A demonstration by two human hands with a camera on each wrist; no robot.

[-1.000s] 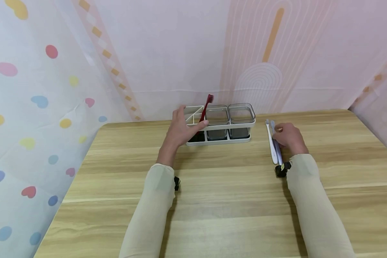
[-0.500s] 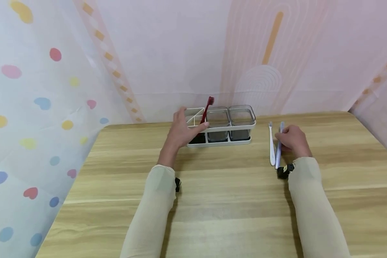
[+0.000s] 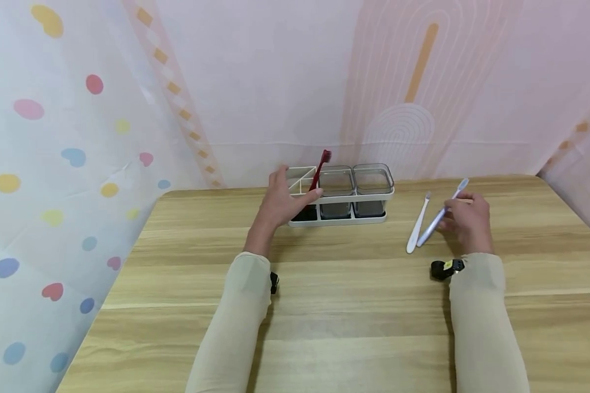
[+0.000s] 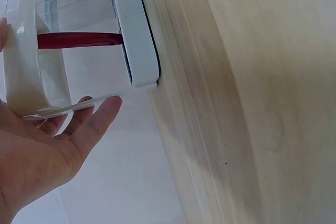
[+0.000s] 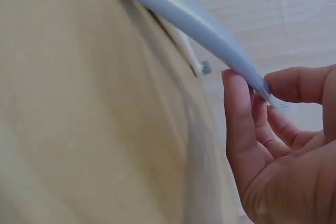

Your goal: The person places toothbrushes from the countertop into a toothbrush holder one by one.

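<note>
The left hand (image 3: 280, 203) rests with relaxed fingers against the white holder (image 3: 341, 204) on the desk (image 3: 354, 305), seemingly steadying it, while the right hand (image 3: 464, 218) pinches the blue toothbrush (image 3: 440, 218), tilted just above the white toothbrush (image 3: 418, 232).

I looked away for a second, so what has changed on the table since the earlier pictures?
The right hand has pinched the pale blue toothbrush and lifted its head end, swinging it up and to the right, away from the white toothbrush, which has turned slightly on the table. The left hand stays on the white holder, with the red toothbrush standing in it.
</note>
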